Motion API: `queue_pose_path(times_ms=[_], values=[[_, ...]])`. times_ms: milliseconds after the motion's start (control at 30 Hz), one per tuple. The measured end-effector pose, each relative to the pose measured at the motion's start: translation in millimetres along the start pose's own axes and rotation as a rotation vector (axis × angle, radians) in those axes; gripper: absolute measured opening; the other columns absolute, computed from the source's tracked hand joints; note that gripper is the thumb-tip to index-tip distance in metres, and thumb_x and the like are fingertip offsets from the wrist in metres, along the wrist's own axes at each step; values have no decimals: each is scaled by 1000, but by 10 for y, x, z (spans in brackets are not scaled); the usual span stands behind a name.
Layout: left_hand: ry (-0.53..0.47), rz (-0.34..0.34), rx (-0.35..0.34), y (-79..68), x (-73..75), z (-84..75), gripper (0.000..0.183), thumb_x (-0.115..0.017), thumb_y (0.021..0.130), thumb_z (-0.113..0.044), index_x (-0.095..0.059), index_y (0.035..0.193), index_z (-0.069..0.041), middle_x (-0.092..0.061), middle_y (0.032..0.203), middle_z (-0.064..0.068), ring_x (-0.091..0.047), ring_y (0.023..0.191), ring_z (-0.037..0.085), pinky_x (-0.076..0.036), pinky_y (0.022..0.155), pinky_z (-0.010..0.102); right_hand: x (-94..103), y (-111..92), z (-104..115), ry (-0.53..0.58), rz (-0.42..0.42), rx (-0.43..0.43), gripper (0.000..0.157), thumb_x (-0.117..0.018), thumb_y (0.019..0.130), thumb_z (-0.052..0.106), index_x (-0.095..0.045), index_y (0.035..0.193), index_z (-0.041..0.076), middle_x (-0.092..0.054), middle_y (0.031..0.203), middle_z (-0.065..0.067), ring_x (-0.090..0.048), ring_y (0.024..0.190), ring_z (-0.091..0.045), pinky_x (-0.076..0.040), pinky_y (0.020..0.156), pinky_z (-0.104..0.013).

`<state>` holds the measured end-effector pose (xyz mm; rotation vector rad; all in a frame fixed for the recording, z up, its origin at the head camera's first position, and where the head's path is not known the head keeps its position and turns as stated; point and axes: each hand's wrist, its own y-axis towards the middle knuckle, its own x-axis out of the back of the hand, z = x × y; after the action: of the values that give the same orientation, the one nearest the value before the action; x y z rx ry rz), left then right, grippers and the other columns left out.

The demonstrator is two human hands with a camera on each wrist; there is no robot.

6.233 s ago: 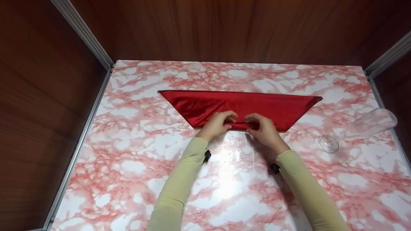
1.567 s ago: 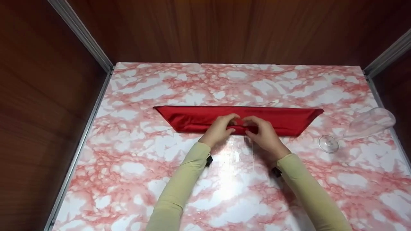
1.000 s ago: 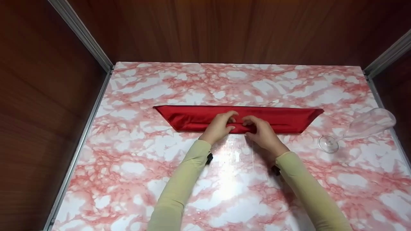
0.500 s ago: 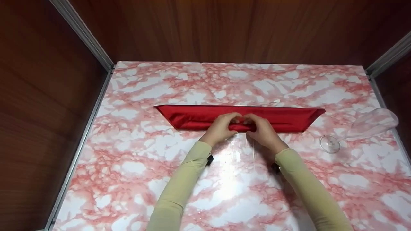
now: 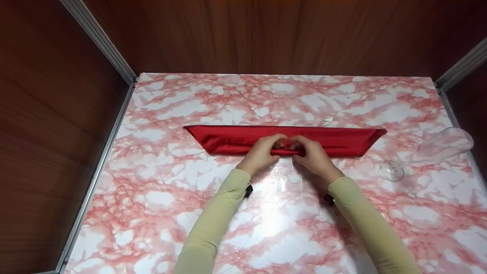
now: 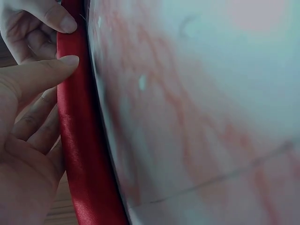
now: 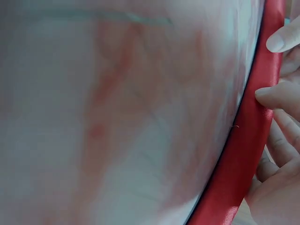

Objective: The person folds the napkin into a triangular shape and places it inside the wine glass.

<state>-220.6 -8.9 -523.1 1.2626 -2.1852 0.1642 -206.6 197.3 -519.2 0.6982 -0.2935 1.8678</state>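
Observation:
A red satin cloth [image 5: 342, 141], its edges dark-lined, lies as a long narrow strip with slanting ends across the middle of the table. Its near edge is rolled into a thick band. My left hand [image 5: 259, 154] pinches that band, thumb on the near side and fingers curled behind it. Just to the right, my right hand [image 5: 315, 158] pinches the same band, the two hands' fingertips almost meeting. In the left wrist view both thumbs press on the smooth red roll [image 6: 79, 136]. The right wrist view shows the roll [image 7: 241, 159] with the right fingers behind it.
A clear stemmed glass [image 5: 392, 171] stands on its round foot to the right of the cloth. The tabletop [image 5: 159, 198] has a red and white marbled pattern. Dark wood panels [image 5: 266, 38] enclose it at the back and sides.
Compared with six seconds ago, the cloth's far edge has come nearer and the strip is narrower, more of it rolled up. Over the last second the hands have drawn slightly closer together.

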Motion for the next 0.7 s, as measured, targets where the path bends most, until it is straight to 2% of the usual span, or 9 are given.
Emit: queue_pose_path(times_ms=[233, 367, 500, 700], values=[[20, 11, 20, -102, -11, -22, 52, -68, 80, 11, -55, 127, -8, -62, 104, 7, -58, 97, 15, -48, 83, 22, 6, -89, 13, -3, 23, -30, 42, -67, 80, -10, -59, 120, 4, -64, 103, -9, -59, 97, -21, -48, 87, -40], [69, 39, 13, -141, -3, -67, 52, -71, 82, 4, -54, 129, -9, -62, 104, 6, -59, 98, 15, -48, 83, 22, 10, -125, 34, -16, 40, -33, 43, -67, 80, -10, -59, 120, 3, -64, 100, -9, -60, 96, -21, -49, 84, -40], [134, 68, 2, -151, -1, -107, 53, -72, 84, -2, -52, 132, -9, -63, 102, 6, -59, 97, 14, -46, 83, 21, 12, -151, 59, -24, 54, -26, 42, -68, 79, -10, -59, 119, 2, -64, 97, -8, -60, 94, -22, -49, 83, -40], [166, 83, 20, -134, 0, -127, 51, -68, 87, 0, -51, 134, -8, -64, 102, 5, -59, 97, 13, -45, 83, 19, 9, -175, 82, -12, 42, 5, 39, -68, 79, -11, -60, 115, 0, -65, 98, -11, -61, 95, -24, -49, 83, -42]])
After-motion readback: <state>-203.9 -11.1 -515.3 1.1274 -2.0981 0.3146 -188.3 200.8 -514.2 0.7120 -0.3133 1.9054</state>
